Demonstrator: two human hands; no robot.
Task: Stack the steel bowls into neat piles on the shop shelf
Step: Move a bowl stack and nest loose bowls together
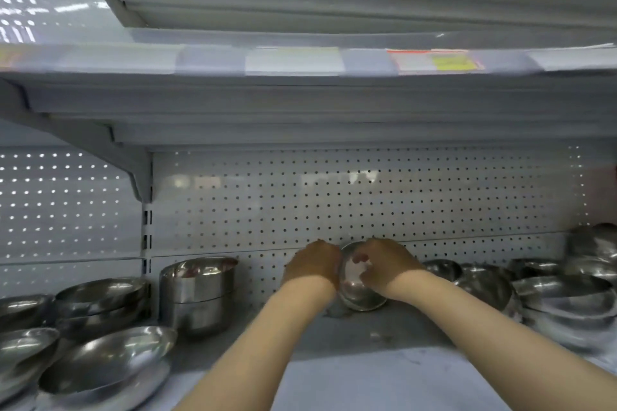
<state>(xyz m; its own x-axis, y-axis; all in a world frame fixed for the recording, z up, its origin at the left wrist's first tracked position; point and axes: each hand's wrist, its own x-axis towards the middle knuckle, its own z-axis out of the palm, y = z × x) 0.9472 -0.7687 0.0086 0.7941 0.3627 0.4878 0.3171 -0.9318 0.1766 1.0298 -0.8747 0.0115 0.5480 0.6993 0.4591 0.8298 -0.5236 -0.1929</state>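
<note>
Mid-placement: left hand (314, 264) and right hand (387, 265) cupping small steel bowl (359, 290) with curled fingers, tilted on shelf (350, 330) right of tall bowl stack (198, 294); next, probably needs levelling and seating squarely before release.

White pegboard back panel (334, 197)

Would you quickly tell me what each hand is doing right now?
Left hand: grips the left side of the small steel bowl.
Right hand: grips the same bowl's right side.
</note>
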